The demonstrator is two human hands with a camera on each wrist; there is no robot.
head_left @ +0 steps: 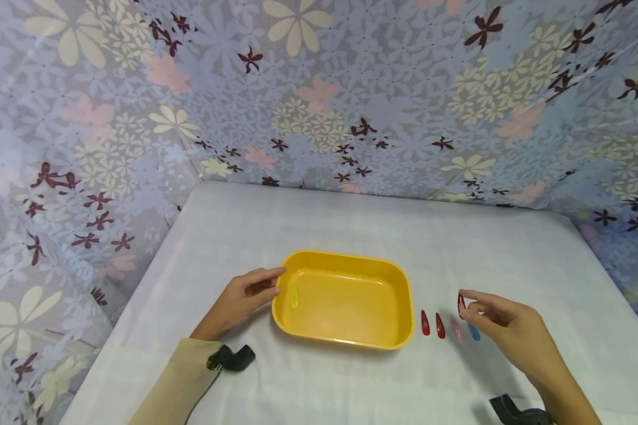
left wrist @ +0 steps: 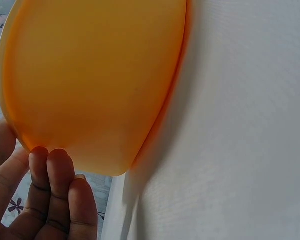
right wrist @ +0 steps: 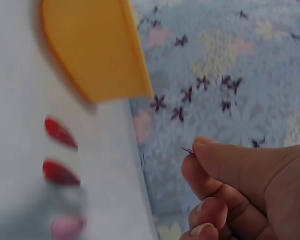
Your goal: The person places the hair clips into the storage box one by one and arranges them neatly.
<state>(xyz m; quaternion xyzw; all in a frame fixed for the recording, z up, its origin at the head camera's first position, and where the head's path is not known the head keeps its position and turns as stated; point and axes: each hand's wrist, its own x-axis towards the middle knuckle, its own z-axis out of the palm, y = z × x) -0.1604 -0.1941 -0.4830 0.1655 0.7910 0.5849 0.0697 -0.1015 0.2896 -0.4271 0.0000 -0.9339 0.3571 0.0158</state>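
Note:
A dark red snap hair clip (head_left: pixel 461 304) is pinched between the thumb and fingertips of my right hand (head_left: pixel 510 330), raised above the table. In the right wrist view the clip (right wrist: pixel 188 150) shows only as a thin edge at the fingertips. My left hand (head_left: pixel 247 298) touches the left end of a yellow plastic tray (head_left: pixel 345 341), fingertips against its outer wall (left wrist: pixel 95 100). Inside the tray, near that end, lies a yellow hair clip (head_left: pixel 295 298). Right of the tray lie two red clips (head_left: pixel 425 323), a pink clip (head_left: pixel 456 328) and a blue clip (head_left: pixel 474 332), partly hidden by my right hand.
White cloth (head_left: pixel 234 230) covers the table. Flowered fabric (head_left: pixel 319 118) hangs behind it and at both sides. A black strap (head_left: pixel 234 358) sits at my left wrist, another (head_left: pixel 518 411) at my right.

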